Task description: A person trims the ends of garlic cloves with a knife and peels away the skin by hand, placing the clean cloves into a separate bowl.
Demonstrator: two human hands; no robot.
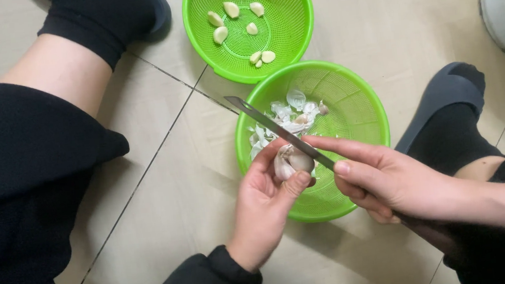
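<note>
You have two green mesh baskets on the tiled floor [164, 187], touching rim to rim between your feet. The far basket [248, 25] holds seven peeled garlic cloves [231, 9], loose and apart from one another. The near basket [360, 110] holds a heap of white papery garlic skins [289, 110] at its far-left side.

Your left hand [265, 205] has its fingers curled round one garlic clove [291, 161], thumb pressed against its underside; the clove sits above the near-left rim of the near basket, its long axis roughly upright in the view, partly still in skin. I cannot tell which end is the tip.

Your right hand [385, 178] is closed on one knife [276, 130], forefinger laid along the blade's back. The blade runs diagonally, tip pointing to the far left towards the gap between the baskets, its edge resting on the clove.
</note>
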